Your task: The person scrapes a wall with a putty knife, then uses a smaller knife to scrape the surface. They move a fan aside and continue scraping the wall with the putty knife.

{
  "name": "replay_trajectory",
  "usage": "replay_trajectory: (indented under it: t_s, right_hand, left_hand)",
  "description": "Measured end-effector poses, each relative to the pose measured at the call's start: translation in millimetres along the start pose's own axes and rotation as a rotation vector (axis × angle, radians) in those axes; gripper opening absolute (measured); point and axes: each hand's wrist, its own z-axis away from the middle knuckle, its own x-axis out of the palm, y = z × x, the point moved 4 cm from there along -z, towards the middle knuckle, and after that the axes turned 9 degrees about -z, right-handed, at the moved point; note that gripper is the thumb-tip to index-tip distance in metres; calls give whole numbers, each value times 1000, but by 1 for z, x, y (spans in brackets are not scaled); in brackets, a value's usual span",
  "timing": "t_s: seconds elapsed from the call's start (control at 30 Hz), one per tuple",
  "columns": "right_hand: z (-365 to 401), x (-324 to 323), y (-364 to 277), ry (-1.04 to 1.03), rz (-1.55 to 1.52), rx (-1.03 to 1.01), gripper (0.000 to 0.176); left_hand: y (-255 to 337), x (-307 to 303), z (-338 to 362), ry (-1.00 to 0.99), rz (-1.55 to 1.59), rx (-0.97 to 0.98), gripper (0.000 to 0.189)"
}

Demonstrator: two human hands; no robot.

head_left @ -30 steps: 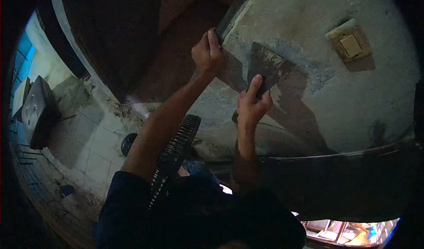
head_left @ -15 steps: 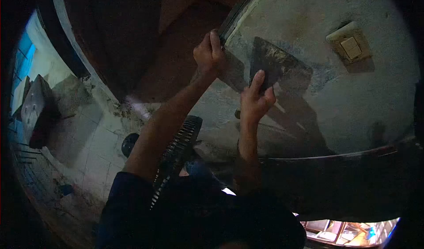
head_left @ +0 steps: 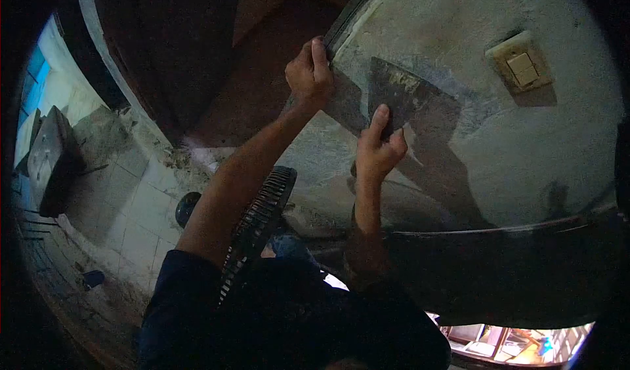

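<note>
My right hand (head_left: 379, 150) is closed on a wide putty knife (head_left: 415, 89), its thumb stretched along the tool. The knife's dark blade, smeared with pale filler, lies against the plastered wall (head_left: 525, 153). Its handle is mostly hidden in my palm. Up and to the left, my left hand (head_left: 310, 75) is closed at the dark door frame (head_left: 351, 19), thumb up along the wall's edge; its other fingers are partly hidden. Shadows of my hands fall on the wall around the blade, near a lighter, scraped-looking patch.
A yellowed light switch (head_left: 522, 67) sits on the wall to the right. Below my arms stands a fan with a slatted cage (head_left: 266, 206). A dark round object (head_left: 188, 209) is on the tiled floor (head_left: 131, 219). A padded item (head_left: 49, 157) stands far left.
The whole view has shifted slightly. The putty knife has moved marginally left with my right hand; both hands keep their grip.
</note>
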Motion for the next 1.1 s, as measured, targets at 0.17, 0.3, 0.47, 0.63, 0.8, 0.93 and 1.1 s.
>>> replay_trajectory:
  t_s: [0.17,0.3,0.47,0.63,0.8,0.93,1.1]
  right_hand:
    - [-1,2,7,52,-5,-123,39]
    - [-1,-10,11,16,61,-45,38]
    - [-7,-5,8,42,120,-165,38]
    - [-7,-3,-3,86,93,-187,43]
    - [-9,-20,-2,37,130,-129,45]
    - [-13,-8,-13,28,290,-286,37]
    - [-15,-17,-15,10,147,-202,40]
  left_hand:
    - [-13,5,-5,24,-2,16,48]
    - [-9,3,0,-67,-17,-34,47]
    - [-6,3,1,-3,1,31,47]
    - [-6,4,-3,39,2,42,47]
    - [-12,6,2,10,-41,21,47]
    - [-15,7,3,35,16,77,47]
    - [-11,4,-3,12,-50,52,47]
